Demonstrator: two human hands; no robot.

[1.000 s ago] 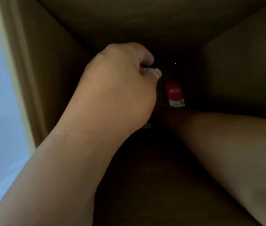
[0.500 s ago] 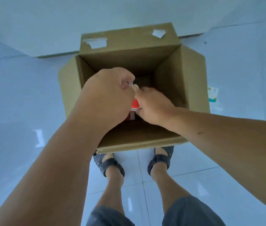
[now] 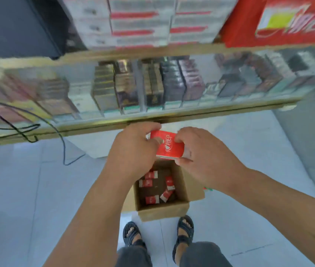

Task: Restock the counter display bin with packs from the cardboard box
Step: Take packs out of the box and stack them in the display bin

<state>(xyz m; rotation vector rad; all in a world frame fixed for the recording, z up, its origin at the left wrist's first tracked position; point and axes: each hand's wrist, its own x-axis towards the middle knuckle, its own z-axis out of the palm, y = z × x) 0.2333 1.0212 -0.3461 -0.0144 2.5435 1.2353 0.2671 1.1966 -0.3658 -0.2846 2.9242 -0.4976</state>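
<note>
Two bare hands hold a red pack above an open cardboard box, in front of a glass display counter.

The red pack [image 3: 167, 145] is a small rectangle with white lettering (too blurred to read) and a pale strip along its near edge. The left hand [image 3: 133, 149] grips its left edge, thumb pressed on the red face, fingers curled shut behind. The right hand [image 3: 203, 151] pinches its right side, fingers closed around it. At six o'clock from the pack, the cardboard box [image 3: 181, 209] sits on the floor, with several matching loose packs [image 3: 151, 199] scattered inside. At twelve o'clock, the display counter [image 3: 114, 120] shows blurred rows of packs.
</note>
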